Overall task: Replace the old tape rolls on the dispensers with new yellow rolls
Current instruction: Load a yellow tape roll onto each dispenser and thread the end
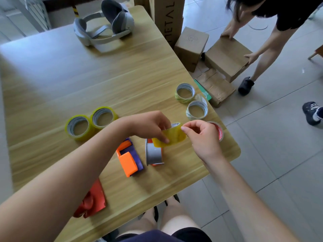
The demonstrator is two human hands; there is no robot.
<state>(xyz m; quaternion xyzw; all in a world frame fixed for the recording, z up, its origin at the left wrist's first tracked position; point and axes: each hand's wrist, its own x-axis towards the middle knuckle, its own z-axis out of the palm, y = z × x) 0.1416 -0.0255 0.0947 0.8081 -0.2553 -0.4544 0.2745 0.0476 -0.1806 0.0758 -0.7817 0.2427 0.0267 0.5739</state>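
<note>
**Picking the tape end on a fresh yellow roll**

Both grips are on one yellow roll (172, 137), held just above the desk (70, 75). My left hand (148, 124) is closed around it, thumb across the outer face; my right hand (201, 135) is pinched at its upper edge, seemingly working the loose end free, though blur hides the tape end itself.

To do this well, I'd hold the roll steady with the left, lift the end with a fingernail and peel straight, so the tape doesn't split or fold onto itself, then draw out enough to thread through a dispenser.

Two dispensers lie just under my hands: an orange and purple one (129, 158) with no roll visible on it, and one with a grey hub (153, 154). Two more yellow rolls (79, 127) sit touching to the left; two pale, nearly spent rolls (185, 93) rest near the right edge, with a red roll (219, 131) behind my right hand.

The desk is light wood grain, with a headset (104, 23) at the far end. Beside it, on a tiled floor, another person (271, 23) handles cardboard boxes (227, 58).
</note>
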